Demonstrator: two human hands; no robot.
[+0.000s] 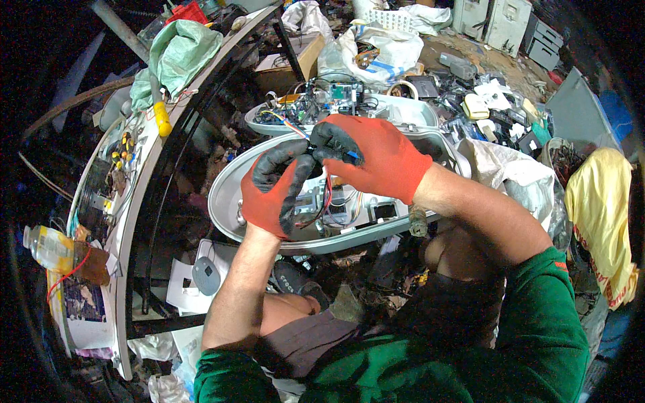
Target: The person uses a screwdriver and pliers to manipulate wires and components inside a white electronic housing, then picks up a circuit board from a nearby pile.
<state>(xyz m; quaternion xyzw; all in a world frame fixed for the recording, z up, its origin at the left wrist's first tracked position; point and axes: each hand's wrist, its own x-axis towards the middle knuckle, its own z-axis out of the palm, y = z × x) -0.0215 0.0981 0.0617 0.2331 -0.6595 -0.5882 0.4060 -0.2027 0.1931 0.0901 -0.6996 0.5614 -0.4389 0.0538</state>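
Note:
Both hands wear orange gloves with dark grey palms and meet above a large oval grey plastic housing [321, 247]. My left hand [272, 185] is closed in a pinch at a bundle of thin coloured wires [291, 126]. Right beside it, my right hand [373, 154] has its fingers curled round the same bundle. Wire ends stick out past the fingertips at the upper left, while red and dark strands hang below into the housing. The exact spot where the fingers grip is hidden by the gloves. Inside the housing lie small electronic parts and more wires.
Behind stands another pale shell [403, 111] with circuit boards and cables. A metal-framed table [144, 161] at the left carries a yellow-ended hammer handle [161, 119] and a plastic bottle [54, 248]. Scrap electronics [487, 107] and a yellow sack [601, 215] lie at the right.

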